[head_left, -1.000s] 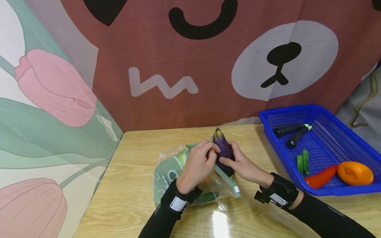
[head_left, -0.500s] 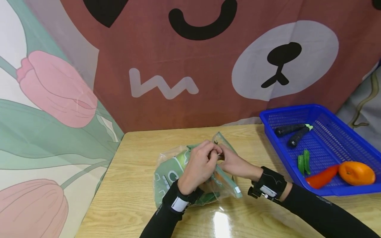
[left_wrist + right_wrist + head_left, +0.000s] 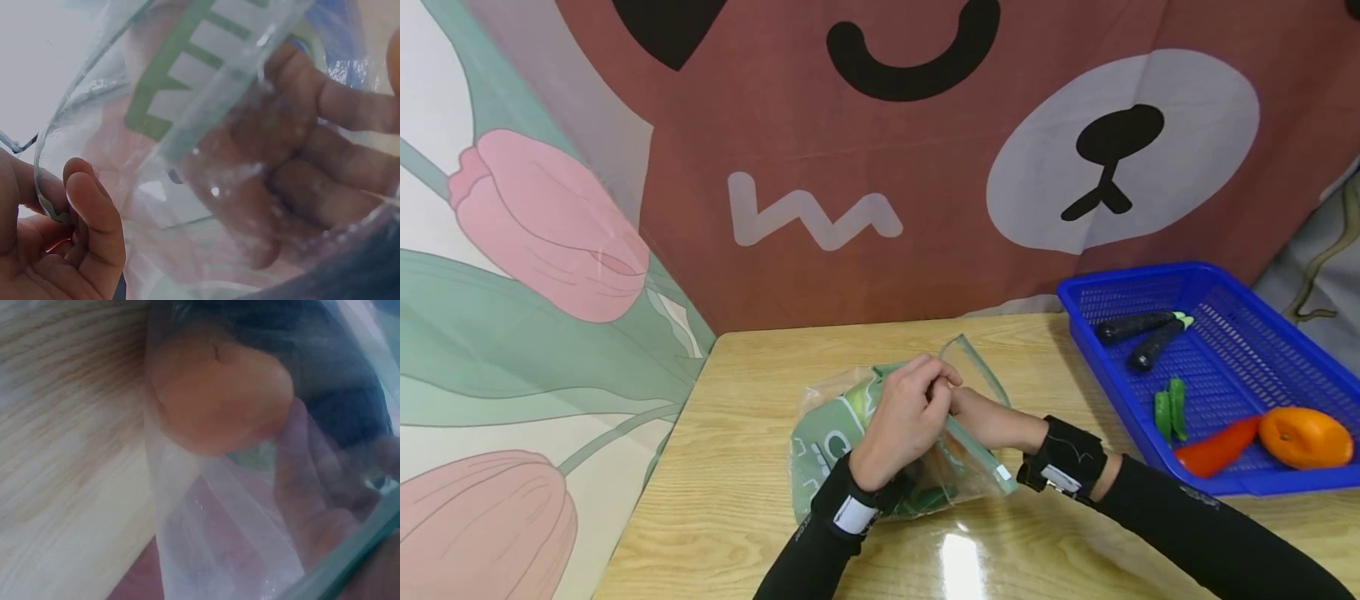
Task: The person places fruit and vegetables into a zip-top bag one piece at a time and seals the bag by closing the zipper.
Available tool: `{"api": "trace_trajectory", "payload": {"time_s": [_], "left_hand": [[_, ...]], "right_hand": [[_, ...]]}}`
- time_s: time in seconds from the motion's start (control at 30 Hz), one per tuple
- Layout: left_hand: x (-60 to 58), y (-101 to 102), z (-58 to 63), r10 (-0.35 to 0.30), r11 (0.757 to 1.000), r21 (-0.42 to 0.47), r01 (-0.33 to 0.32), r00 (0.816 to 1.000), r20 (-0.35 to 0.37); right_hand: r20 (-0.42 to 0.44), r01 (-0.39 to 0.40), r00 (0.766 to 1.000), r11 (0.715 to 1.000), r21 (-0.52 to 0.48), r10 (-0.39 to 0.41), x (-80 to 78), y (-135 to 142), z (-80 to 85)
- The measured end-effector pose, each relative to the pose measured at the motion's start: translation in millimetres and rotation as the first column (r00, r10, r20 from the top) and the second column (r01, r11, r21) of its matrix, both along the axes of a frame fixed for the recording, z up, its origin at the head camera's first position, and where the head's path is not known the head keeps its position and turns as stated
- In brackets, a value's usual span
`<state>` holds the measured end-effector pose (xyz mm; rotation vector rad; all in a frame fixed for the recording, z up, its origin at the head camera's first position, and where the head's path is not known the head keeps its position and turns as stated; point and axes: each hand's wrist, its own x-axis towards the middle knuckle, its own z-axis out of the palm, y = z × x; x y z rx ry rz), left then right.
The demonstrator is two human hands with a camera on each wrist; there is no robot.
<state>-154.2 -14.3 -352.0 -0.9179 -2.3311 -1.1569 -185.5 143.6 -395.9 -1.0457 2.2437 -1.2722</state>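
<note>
Bag [image 3: 820, 442], clear plastic with green print, zip-top: on the tabletop [image 3: 700, 517], in from its left edge and short of its far edge, mouth toward the right. Left hand [image 3: 904, 417]: grip pinching the bag's zip rim [image 3: 981, 450]. Right hand [image 3: 992, 421]: through the mouth, fingers inside the bag, seen blurred through the plastic; grip spread or closed round something, cannot tell. Also in the bag: orange rounded piece [image 3: 219, 394], near the fingers of the right hand. Blue basket [image 3: 1240, 367], perforated: toward the tabletop's far right corner, well apart from the bag. Inside: two dark eggplants [image 3: 1157, 344] toward the far end; two green pods [image 3: 1177, 408] by the left wall; long red pepper [image 3: 1217, 447] and squat orange vegetable [image 3: 1306, 437] at the near end, touching. Patterned cloth [image 3: 812, 283]: beyond the far edge.
</note>
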Motion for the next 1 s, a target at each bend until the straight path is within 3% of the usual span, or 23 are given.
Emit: {"api": "trace_trajectory", "payload": {"time_s": [0.13, 0.33, 0.67, 1.0], "left_hand": [[0.1, 0.3, -0.7, 0.001, 1.0, 0.008, -0.001, 1.0, 0.001], [-0.1, -0.6, -1.3, -0.003, 1.0, 0.012, 0.003, 1.0, 0.009], [-0.4, -1.4, 1.4, 0.016, 1.0, 0.016, -0.016, 1.0, -0.006], [2.1, -3.0, 2.9, 0.012, 1.0, 0.012, -0.013, 1.0, 0.008]], "right_hand": [[-0.039, -0.011, 0.999, 0.997, 0.072, 0.014, -0.3, 5.0, 6.7], [-0.05, 0.076, 0.996, 0.984, 0.163, -0.068, 2.1, 16.4, 21.2], [-0.157, 0.17, 0.978, 0.964, 0.203, -0.139, 11.0, 40.0, 54.7], [-0.191, 0.379, 0.921, 0.896, 0.23, -0.34, 1.1, 82.8, 82.7]]}}
